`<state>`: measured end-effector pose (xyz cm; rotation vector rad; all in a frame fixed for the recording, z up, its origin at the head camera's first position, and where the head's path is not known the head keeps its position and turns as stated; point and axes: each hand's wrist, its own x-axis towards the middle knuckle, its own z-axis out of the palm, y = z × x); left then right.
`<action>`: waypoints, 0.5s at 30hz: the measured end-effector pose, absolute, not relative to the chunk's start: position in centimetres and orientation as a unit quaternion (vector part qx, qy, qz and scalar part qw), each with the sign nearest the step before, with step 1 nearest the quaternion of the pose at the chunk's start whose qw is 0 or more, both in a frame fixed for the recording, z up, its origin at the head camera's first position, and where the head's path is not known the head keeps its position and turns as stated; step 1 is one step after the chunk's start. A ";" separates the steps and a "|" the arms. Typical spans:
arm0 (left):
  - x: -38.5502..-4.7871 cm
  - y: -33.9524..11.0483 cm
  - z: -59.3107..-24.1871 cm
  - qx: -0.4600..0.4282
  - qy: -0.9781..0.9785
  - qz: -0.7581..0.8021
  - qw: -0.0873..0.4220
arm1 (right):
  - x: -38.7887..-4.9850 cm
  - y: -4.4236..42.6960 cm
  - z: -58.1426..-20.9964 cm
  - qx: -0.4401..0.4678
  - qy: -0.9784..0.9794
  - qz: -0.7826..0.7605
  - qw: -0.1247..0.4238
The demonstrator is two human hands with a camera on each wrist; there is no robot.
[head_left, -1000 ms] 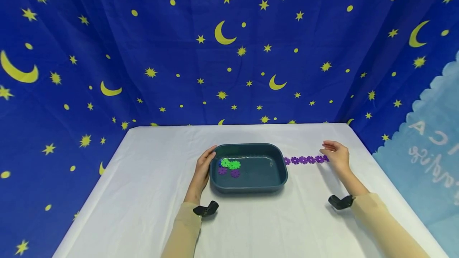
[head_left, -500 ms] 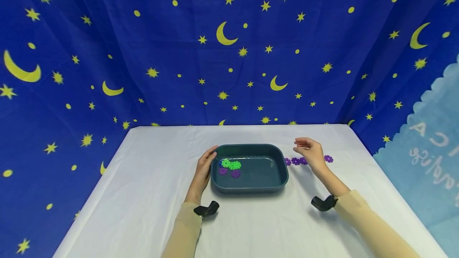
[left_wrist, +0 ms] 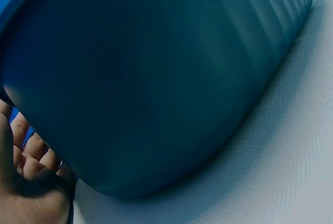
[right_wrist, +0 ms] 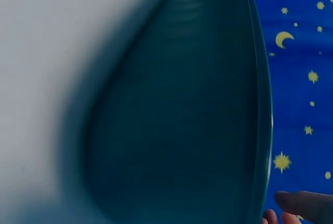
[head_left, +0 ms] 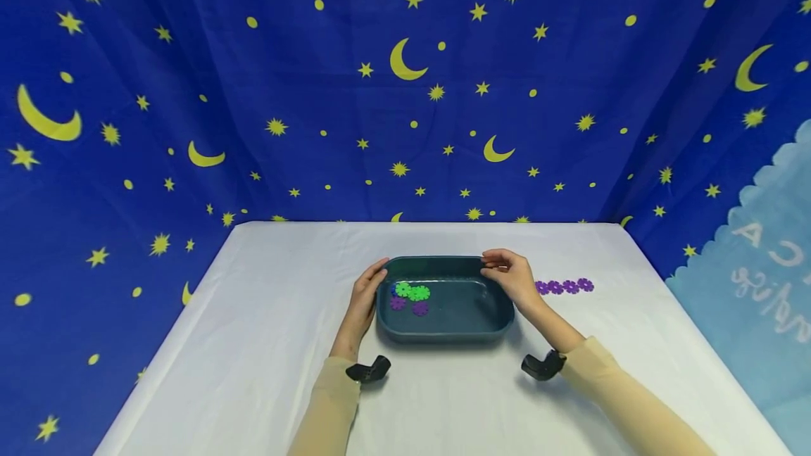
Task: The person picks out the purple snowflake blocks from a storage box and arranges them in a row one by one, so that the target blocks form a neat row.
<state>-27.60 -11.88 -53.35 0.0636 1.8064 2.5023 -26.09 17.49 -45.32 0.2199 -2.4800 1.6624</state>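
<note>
A dark teal basin (head_left: 446, 336) stands on the white table; in it, toward the left, lie green flower-shaped pieces (head_left: 418, 293), purple ones (head_left: 420, 309) and a bit of blue. My left hand (head_left: 362, 301) grips its back left corner; in the left wrist view the fingers of that hand (left_wrist: 34, 167) curl by the wall of the basin (left_wrist: 156, 78). At the back right corner is my right hand (head_left: 516, 280), fingers reaching over the rim. The right wrist view has its fingertips (right_wrist: 283, 208) beside the basin's rim (right_wrist: 264, 130); contact is unclear.
A row of several purple flower pieces (head_left: 571, 287) lies on the table (head_left: 304, 259) right of the basin, partly behind my right hand. Blue cloth with yellow moons and stars (head_left: 355, 104) hangs behind, and a light blue panel (head_left: 760, 287) is at the right.
My right hand has moved left, from the far end of the purple row to the basin's back right corner. My left hand has stayed at the basin. The view has shifted slightly.
</note>
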 end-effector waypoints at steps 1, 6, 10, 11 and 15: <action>-27.6 -11.9 -53.3 0.019 0.585 0.810 0.031 | -26.1 17.2 -45.5 0.077 -0.826 0.554 0.073; -27.8 -12.1 -53.0 0.024 0.588 0.807 0.046 | -26.3 15.4 -46.0 0.093 -0.820 0.562 0.058; -27.8 -12.0 -53.1 0.026 0.585 0.809 0.044 | -26.4 13.9 -46.3 0.111 -0.816 0.565 0.046; -27.7 -12.0 -53.2 0.023 0.584 0.810 0.042 | -26.4 13.6 -46.4 0.117 -0.816 0.564 0.046; -27.6 -11.9 -53.1 0.017 0.588 0.808 0.034 | -26.6 12.4 -46.8 0.149 -0.813 0.561 0.051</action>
